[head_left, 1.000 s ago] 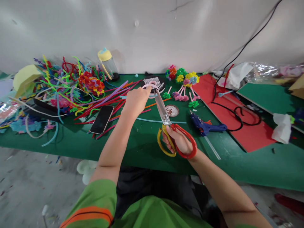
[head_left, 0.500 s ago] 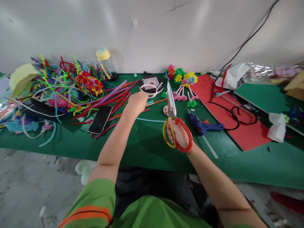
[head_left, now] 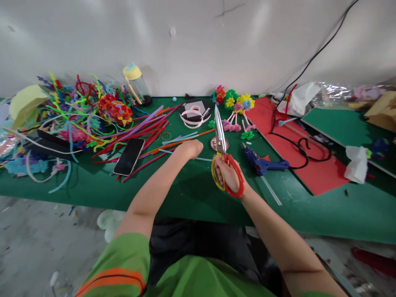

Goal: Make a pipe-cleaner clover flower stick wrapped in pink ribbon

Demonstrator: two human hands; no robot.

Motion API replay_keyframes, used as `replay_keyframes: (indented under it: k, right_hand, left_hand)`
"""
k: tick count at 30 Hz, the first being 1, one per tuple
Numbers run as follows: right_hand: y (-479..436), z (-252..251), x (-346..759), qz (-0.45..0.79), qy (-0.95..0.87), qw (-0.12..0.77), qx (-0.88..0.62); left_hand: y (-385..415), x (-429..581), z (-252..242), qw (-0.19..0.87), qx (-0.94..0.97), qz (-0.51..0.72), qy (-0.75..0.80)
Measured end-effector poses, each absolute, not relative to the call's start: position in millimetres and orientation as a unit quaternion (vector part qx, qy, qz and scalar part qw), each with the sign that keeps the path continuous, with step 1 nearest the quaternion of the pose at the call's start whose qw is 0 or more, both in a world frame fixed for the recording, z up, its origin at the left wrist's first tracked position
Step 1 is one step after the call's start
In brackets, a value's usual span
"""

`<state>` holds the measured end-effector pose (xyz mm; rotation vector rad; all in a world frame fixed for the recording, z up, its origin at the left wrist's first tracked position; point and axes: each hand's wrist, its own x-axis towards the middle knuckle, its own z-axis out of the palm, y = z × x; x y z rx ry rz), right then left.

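My right hand [head_left: 229, 171] is closed around a pair of scissors [head_left: 220, 128] with one red and one yellow handle loop, its blades pointing to the wall and nearly together. Over the middle of the green table, my left hand [head_left: 193, 149] is closed, back of the hand up, with its fingertips hidden. Beside it lies a light blue pipe cleaner [head_left: 204, 159], running to both sides of the hand. Orange, red and purple pipe cleaners [head_left: 154, 121] lie left of this hand. Behind the scissors' pivot is a round patterned disc [head_left: 214, 144].
A phone [head_left: 129, 156] lies left, before a heap of colourful pipe cleaners [head_left: 83, 99] and a bottle [head_left: 137, 84]. Pink ribbon [head_left: 192, 123] rests by a black disc. Pipe-cleaner flowers [head_left: 238, 105], a blue glue gun [head_left: 262, 163] with black cord and red board [head_left: 315, 177] are right.
My left hand has come down from near the ribbon toward me and slightly right, onto the light blue pipe cleaner's line. The scissors' blades have closed somewhat in my right hand.
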<state>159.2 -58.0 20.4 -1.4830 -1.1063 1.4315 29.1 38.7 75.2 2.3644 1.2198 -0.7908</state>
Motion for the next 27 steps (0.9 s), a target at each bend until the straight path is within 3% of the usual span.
replay_keyframes:
  k: [4,7,12,16,20,27]
  right_hand:
    - [-58,20,161,0.508,-0.497,0.377,-0.594]
    - [-56,23,161,0.421,-0.579,0.356,-0.6]
    - [-54,20,158,0.274,-0.67,0.246,-0.644]
    - [-52,11,155,0.218,-0.7,0.15,-0.664]
    - [-51,4,155,0.202,-0.73,0.12,-0.641]
    - [-51,6,161,0.127,-0.779,0.185,-0.586]
  left_hand:
    - [40,13,81,0.169,0.838,-0.219,0.471]
    - [44,-7,85,0.087,0.807,-0.131,0.569]
    - [47,-30,94,-0.031,0.73,-0.006,0.682]
    - [43,-30,103,-0.016,0.72,0.024,0.694]
    - [37,-26,108,0.021,0.778,0.031,0.627]
    - [37,-26,104,0.106,0.82,0.002,0.562]
